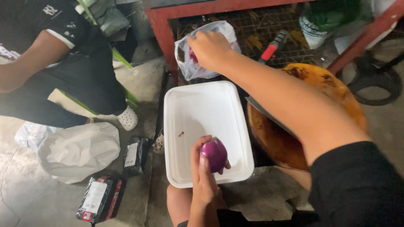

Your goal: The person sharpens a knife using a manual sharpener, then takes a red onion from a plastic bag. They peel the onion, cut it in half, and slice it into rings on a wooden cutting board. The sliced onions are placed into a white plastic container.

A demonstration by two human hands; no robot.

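Two hands belonged to the person wearing the camera, and each was occupied. The left hand (206,174) was closed around one peeled purple onion (214,154), holding it over the near end of the white foam tray (198,105), apparently so that scraps would fall into the tray and not onto the floor. The right hand (209,49) reached across the tray into the mouth of one thin plastic bag (198,67), fingers curled about something reddish inside (what exactly could not be told, since the bag and the fingers hid most of it).

One tray was present, bare but for a small purple fleck (181,134) near its left side. One round wooden chopping block (311,113) lay just to the right of the tray, partly under the right forearm. One knife with a red and black handle (272,48) rested beyond it, handle toward the metal grate (252,29).

Two wrapped black packets (101,197) lay on the concrete floor at left, near one pale crumpled bag (75,151). One other person (63,63) crouched at upper left, well apart from the tray.
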